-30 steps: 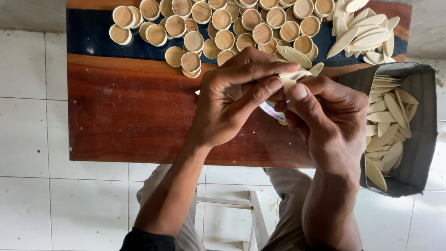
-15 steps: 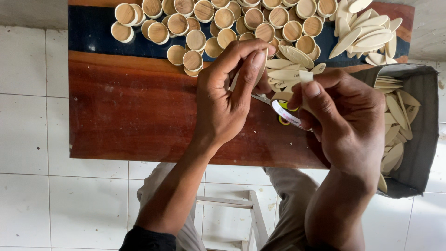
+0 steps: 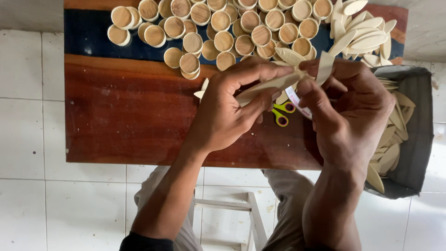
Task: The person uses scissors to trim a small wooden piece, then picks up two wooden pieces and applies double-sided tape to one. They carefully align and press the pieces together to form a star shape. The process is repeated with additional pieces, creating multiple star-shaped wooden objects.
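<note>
1. Head view, left hand (image 3: 227,111): fingers curled and closed, with thumb and forefinger pinching a pale wooden leaf-shaped piece (image 3: 272,84) near its lower left end. The hand sits over the middle of the wooden board (image 3: 125,111).
2. Head view, right hand (image 3: 348,109): fingers bent inward, gripping the same piece at its upper right end. A second pale strip (image 3: 325,66) stands up between the fingertips, and a thin white band with pink marking (image 3: 297,101) runs down under the thumb. Whether the band is gripped or only touched cannot be told.
3. Leaf-shaped piece: held above the board between both hands. Its long axis runs from lower left to upper right, at a shallow slant, with the pointed end towards the right hand.
4. Under the hands: small scissors with yellow handles (image 3: 282,114) lie on the board, blades hidden by the fingers.
5. Far edge of the board: a crowd of round wooden caps (image 3: 223,28), touching and overlapping, lies on a dark blue band (image 3: 88,39). A heap of leaf-shaped pieces (image 3: 364,32) sits at the top right corner.
6. Right of the board: a grey fabric bag (image 3: 416,139), open at the top, holds more leaf-shaped pieces (image 3: 390,144).
7. Below: white floor tiles (image 3: 32,139), the person's grey-trousered knees and a white stool frame (image 3: 227,207).
</note>
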